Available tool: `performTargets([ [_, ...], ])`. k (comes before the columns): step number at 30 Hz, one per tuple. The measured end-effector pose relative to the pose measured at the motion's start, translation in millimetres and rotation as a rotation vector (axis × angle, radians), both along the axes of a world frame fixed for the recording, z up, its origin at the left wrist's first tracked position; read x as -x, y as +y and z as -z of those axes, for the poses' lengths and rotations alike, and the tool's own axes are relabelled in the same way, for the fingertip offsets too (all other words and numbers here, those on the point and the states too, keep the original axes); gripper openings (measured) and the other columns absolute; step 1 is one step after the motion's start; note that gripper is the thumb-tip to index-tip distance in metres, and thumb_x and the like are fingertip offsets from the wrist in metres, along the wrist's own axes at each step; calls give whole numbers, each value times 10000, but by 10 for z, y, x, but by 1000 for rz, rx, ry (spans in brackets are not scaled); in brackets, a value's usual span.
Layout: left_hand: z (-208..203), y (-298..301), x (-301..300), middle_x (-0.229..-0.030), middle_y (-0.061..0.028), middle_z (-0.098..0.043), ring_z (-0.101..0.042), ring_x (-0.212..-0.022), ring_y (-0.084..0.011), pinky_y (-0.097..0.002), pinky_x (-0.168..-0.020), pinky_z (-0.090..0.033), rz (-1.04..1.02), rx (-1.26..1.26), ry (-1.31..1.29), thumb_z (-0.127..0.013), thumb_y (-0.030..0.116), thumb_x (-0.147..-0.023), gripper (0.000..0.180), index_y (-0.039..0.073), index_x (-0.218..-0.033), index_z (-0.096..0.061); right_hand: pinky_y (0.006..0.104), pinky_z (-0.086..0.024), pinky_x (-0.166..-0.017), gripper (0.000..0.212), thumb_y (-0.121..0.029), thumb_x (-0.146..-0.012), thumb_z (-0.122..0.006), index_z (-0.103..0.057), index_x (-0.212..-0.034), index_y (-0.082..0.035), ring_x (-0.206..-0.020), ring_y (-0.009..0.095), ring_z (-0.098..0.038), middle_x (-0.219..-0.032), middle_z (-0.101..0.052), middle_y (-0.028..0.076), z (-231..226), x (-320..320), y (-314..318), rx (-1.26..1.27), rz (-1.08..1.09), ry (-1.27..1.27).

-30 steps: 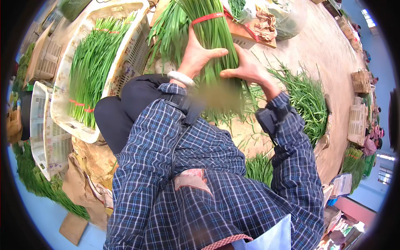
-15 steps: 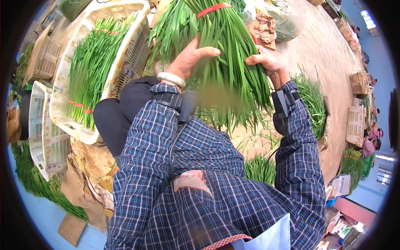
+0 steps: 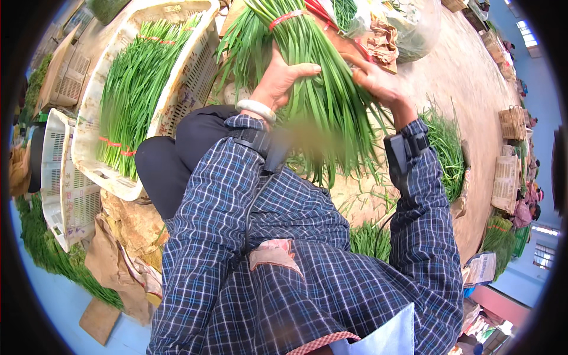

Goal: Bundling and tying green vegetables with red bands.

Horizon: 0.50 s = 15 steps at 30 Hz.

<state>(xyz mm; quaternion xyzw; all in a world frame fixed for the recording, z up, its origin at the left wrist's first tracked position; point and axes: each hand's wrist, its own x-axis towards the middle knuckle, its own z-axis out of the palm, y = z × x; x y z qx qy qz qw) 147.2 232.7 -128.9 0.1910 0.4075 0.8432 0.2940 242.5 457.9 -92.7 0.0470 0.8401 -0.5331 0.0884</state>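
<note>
A thick bunch of garlic chives (image 3: 322,97), bound near the top by a red band (image 3: 288,19), hangs in front of me with its loose leaf ends pointing down. My left hand (image 3: 279,83), with a pale bangle at the wrist, is closed on the bunch's left side, its thumb laid across the leaves. At the bunch's right edge is my right hand (image 3: 378,83), its fingers stretched toward the upper left beside the leaves. Red strips (image 3: 322,13) lie behind the bunch, close above that hand.
A white plastic crate (image 3: 83,139) holding banded chives stands at left, with another pale crate (image 3: 53,177) beside it. Loose chives (image 3: 444,154) lie on the floor at right. Crumpled brown paper (image 3: 383,41) and a clear plastic bag (image 3: 420,35) are at the upper right.
My right hand has loosened from the bunch's right side, and its fingers now reach up and left. The bunch, still in my left hand, has tilted slightly. More red strips show behind it.
</note>
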Motion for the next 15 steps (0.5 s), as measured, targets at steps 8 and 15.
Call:
performTargets([
  [8,-39,-138,77,-1134,-91,-586,-623,-992,-206,-355,-874,-538,88,100,-8,-706,-16,-749,667,55,-1338,-402,276,-551,-788,705,-136,-759,-763,-433,-1362,17,-913,139,-646,-1116,-638,99,-165,-23,-240,279,88,-194],
  [15,-56,-165,97,-1082,-97,-614,-641,-955,-222,-374,-836,-563,97,27,-72,-705,3,-750,559,28,-1257,-472,290,-539,-850,786,-221,-753,-787,-398,-1395,12,-988,159,-633,-1173,-618,116,-303,-78,-247,340,35,-188],
])
